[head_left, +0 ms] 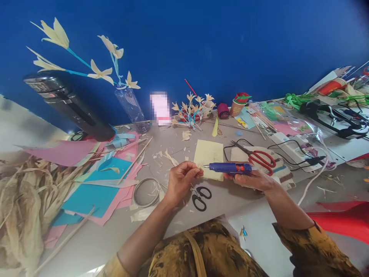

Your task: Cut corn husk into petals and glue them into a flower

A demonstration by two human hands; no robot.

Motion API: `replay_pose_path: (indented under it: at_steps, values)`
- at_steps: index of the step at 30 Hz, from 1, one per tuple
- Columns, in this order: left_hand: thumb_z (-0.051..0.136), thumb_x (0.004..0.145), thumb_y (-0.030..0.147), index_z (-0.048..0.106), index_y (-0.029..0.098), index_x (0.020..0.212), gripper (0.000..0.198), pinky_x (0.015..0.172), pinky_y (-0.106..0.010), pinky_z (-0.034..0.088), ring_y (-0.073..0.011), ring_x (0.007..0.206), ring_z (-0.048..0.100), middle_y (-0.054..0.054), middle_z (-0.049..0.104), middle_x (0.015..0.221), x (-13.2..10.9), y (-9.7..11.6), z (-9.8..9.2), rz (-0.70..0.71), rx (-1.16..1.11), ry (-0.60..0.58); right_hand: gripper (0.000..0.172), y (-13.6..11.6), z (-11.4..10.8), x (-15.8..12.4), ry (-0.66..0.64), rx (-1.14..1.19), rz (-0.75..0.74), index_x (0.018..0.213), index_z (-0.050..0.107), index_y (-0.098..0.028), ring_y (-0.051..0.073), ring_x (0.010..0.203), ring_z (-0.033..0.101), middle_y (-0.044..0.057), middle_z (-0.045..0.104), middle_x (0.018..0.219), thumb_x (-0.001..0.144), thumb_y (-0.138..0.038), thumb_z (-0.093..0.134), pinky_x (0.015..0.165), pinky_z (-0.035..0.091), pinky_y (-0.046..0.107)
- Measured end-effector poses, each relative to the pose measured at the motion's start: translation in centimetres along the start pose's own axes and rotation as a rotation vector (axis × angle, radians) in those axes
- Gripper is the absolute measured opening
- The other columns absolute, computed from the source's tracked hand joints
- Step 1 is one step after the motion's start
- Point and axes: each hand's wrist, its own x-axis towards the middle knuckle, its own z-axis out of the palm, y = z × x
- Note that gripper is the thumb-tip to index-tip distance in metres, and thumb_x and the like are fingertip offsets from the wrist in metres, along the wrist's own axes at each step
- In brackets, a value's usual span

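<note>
My right hand (253, 179) grips a blue glue gun (230, 167) held sideways, its nozzle pointing left. My left hand (181, 180) is pinched closed on a small pale piece, too small to name, right at the nozzle tip. Both hands hover over the grey table (219, 198), above a pale yellow paper sheet (209, 154). Small black scissors (201, 197) lie just below my left hand.
Red-handled scissors (261, 157) and black cables lie behind the glue gun. Pink and blue paper sheets (92, 192), a wire coil (145, 191) and dried husks (23, 207) fill the left. A bottle with paper flowers (131, 104), a black flask (72, 107) and cups stand by the blue wall.
</note>
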Motion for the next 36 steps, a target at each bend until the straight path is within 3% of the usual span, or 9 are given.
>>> replay_pose_path:
  at_steps: [7,20,36]
  values:
    - [0.068,0.081,0.025,0.068,0.016,0.075,0.011,0.068,-0.026,0.05,-0.0144,0.067,0.064,-0.003,0.072,0.069,-0.1,0.1,0.1,0.011,0.028,-0.002,0.049,-0.2,-0.2,0.0,-0.233,0.004,0.052,0.119,0.069,-0.014,0.017,0.072,0.061,0.012,0.071,0.096,0.089,-0.052,0.064,0.06,0.048,0.026]
    - [0.065,0.083,0.025,0.066,0.017,0.074,0.012,0.068,-0.025,0.049,-0.0148,0.07,0.065,-0.002,0.071,0.07,-0.5,0.4,0.0,0.052,0.099,-0.02,0.049,-1.3,0.4,-0.4,-0.151,-0.092,0.106,0.112,0.074,-0.018,0.019,0.067,0.06,0.011,0.071,0.09,0.087,-0.059,0.062,0.058,0.048,0.029]
    - [0.067,0.083,0.029,0.067,0.017,0.075,0.014,0.069,-0.026,0.05,-0.0159,0.071,0.067,-0.003,0.073,0.072,-0.4,0.1,-0.1,0.051,0.093,-0.02,0.05,-0.3,0.2,-0.4,-0.142,-0.14,0.089,0.094,0.073,-0.015,0.016,0.064,0.053,0.008,0.066,0.08,0.088,-0.063,0.059,0.058,0.046,0.027]
